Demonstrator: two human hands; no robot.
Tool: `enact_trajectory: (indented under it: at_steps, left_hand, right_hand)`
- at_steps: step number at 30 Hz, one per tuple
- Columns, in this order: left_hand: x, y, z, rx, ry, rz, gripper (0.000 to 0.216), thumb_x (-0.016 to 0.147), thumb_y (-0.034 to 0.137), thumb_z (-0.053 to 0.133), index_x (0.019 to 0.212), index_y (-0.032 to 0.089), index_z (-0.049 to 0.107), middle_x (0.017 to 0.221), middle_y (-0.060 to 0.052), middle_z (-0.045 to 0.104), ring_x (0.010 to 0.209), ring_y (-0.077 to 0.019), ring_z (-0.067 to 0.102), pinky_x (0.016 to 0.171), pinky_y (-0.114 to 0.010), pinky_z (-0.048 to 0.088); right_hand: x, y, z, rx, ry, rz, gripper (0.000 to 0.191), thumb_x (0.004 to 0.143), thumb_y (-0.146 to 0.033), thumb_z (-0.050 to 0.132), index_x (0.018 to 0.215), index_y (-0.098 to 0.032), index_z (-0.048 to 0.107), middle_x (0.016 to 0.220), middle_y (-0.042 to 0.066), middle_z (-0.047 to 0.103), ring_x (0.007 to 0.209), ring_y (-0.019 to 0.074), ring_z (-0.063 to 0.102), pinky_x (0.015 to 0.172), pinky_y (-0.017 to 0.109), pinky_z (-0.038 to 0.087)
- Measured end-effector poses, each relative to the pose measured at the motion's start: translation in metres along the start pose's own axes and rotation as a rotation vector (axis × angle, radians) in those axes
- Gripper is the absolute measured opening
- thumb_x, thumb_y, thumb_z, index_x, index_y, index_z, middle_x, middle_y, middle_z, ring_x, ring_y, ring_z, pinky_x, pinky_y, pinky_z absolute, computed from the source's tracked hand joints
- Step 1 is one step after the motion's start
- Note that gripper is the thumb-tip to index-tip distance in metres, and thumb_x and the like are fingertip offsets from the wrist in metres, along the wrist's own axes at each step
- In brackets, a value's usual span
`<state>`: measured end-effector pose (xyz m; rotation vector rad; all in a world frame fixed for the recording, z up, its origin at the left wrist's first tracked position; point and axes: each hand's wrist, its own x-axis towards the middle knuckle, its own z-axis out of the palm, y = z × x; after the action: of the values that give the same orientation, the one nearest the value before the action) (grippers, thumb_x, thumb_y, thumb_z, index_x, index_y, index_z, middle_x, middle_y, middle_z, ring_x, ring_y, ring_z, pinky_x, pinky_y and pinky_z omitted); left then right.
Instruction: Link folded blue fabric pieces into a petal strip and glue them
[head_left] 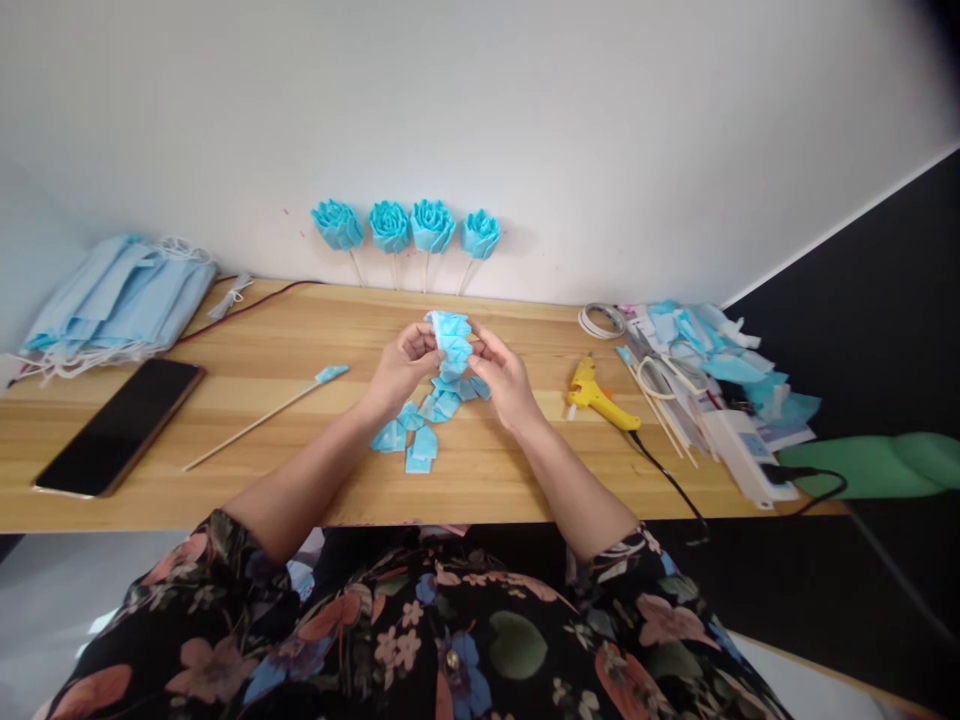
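Note:
Between my two hands, above the middle of the wooden table, is a strip of overlapping folded blue petals with a white edge. My left hand pinches its left side between thumb and fingers. On the other side, my right hand grips the strip's right edge. Just below lie several loose folded blue pieces on the wood. To the left rests a thin wooden stick with a small blue bud at its tip. Several blue fabric flowers on sticks lean against the wall behind.
A stack of blue face masks and a black phone are on the left. At right lie a yellow glue gun, scissors, a roll of tape, blue scraps, a white power strip and a green bottle.

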<state>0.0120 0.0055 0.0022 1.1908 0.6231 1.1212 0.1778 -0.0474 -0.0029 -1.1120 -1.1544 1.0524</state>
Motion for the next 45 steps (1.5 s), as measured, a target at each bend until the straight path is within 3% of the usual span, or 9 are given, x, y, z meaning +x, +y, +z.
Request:
enact_trajectory:
  at_steps: [4, 7, 14, 19, 26, 29, 33, 42, 45]
  left_hand:
    - [0.001, 0.0, -0.001, 0.006, 0.015, 0.023, 0.029, 0.07, 0.02, 0.079, 0.094, 0.016, 0.063, 0.078, 0.002, 0.064, 0.072, -0.0101, 0.059, 0.068, -0.023, 0.049]
    - [0.001, 0.0, 0.0, 0.012, 0.019, 0.014, 0.03, 0.069, 0.021, 0.079, 0.094, 0.016, 0.063, 0.078, 0.002, 0.064, 0.072, -0.0102, 0.06, 0.069, -0.023, 0.049]
    - [-0.004, 0.003, 0.006, 0.033, -0.02, -0.01, 0.03, 0.068, 0.018, 0.081, 0.093, 0.016, 0.065, 0.078, 0.001, 0.067, 0.071, -0.0105, 0.06, 0.069, -0.024, 0.048]
    - [-0.004, 0.002, 0.007, -0.068, -0.061, -0.065, 0.033, 0.065, 0.022, 0.086, 0.092, 0.016, 0.067, 0.08, 0.0, 0.07, 0.073, -0.0119, 0.063, 0.07, -0.025, 0.048]
    - [-0.002, 0.0, 0.004, -0.209, -0.116, -0.174, 0.036, 0.066, 0.031, 0.089, 0.092, 0.017, 0.07, 0.082, -0.002, 0.07, 0.073, -0.0135, 0.064, 0.071, -0.027, 0.049]
    - [-0.003, 0.001, 0.003, -0.216, -0.108, -0.187, 0.033, 0.071, 0.037, 0.086, 0.092, 0.017, 0.07, 0.081, -0.002, 0.07, 0.073, -0.014, 0.063, 0.074, -0.03, 0.051]
    - [-0.004, -0.001, 0.002, -0.142, -0.123, -0.141, 0.035, 0.07, 0.032, 0.087, 0.098, 0.017, 0.071, 0.092, -0.004, 0.073, 0.082, -0.0152, 0.065, 0.076, -0.028, 0.05]
    - [-0.002, 0.002, 0.0, -0.077, -0.049, -0.091, 0.031, 0.069, 0.025, 0.082, 0.094, 0.017, 0.066, 0.08, -0.001, 0.068, 0.073, -0.0144, 0.063, 0.073, -0.028, 0.05]
    - [-0.002, 0.002, 0.0, -0.074, -0.037, -0.084, 0.03, 0.069, 0.024, 0.081, 0.094, 0.018, 0.066, 0.081, -0.001, 0.068, 0.074, -0.0143, 0.063, 0.071, -0.027, 0.05]
  right_hand:
    - [0.001, 0.0, -0.003, 0.046, 0.013, -0.007, 0.056, 0.089, -0.051, 0.063, 0.14, -0.028, 0.062, 0.117, 0.004, 0.074, 0.115, 0.0249, 0.066, 0.11, 0.046, 0.047]
    - [0.0, -0.001, -0.002, 0.067, 0.018, 0.01, 0.058, 0.088, -0.054, 0.066, 0.139, -0.027, 0.063, 0.118, 0.005, 0.075, 0.118, 0.0256, 0.066, 0.113, 0.047, 0.046]
    - [0.0, -0.001, 0.005, 0.068, -0.008, 0.053, 0.067, 0.073, -0.048, 0.08, 0.134, -0.026, 0.064, 0.111, 0.004, 0.075, 0.105, 0.0245, 0.069, 0.095, 0.04, 0.056]
    - [-0.001, -0.002, 0.007, 0.074, 0.001, 0.046, 0.056, 0.073, -0.042, 0.076, 0.126, -0.025, 0.067, 0.107, 0.003, 0.076, 0.1, 0.0227, 0.069, 0.09, 0.035, 0.055]
    - [-0.002, -0.003, 0.007, 0.084, 0.0, 0.034, 0.059, 0.075, -0.039, 0.074, 0.132, -0.027, 0.064, 0.102, 0.002, 0.075, 0.094, 0.0219, 0.068, 0.084, 0.035, 0.055]
    - [0.0, 0.001, 0.005, 0.067, 0.022, 0.014, 0.06, 0.076, -0.038, 0.073, 0.134, -0.026, 0.063, 0.097, 0.001, 0.073, 0.092, 0.0213, 0.066, 0.085, 0.035, 0.054]
    - [0.001, 0.006, 0.005, 0.062, 0.022, 0.006, 0.062, 0.074, -0.037, 0.075, 0.134, -0.026, 0.064, 0.093, 0.0, 0.071, 0.089, 0.0201, 0.065, 0.083, 0.034, 0.054]
    - [0.0, 0.003, -0.002, 0.064, 0.051, 0.026, 0.054, 0.087, -0.052, 0.067, 0.135, -0.028, 0.066, 0.104, 0.003, 0.076, 0.103, 0.0232, 0.069, 0.101, 0.043, 0.052]
    - [0.0, 0.003, 0.0, 0.057, 0.048, 0.04, 0.055, 0.085, -0.055, 0.069, 0.131, -0.026, 0.068, 0.111, 0.004, 0.077, 0.11, 0.0245, 0.069, 0.104, 0.043, 0.051]
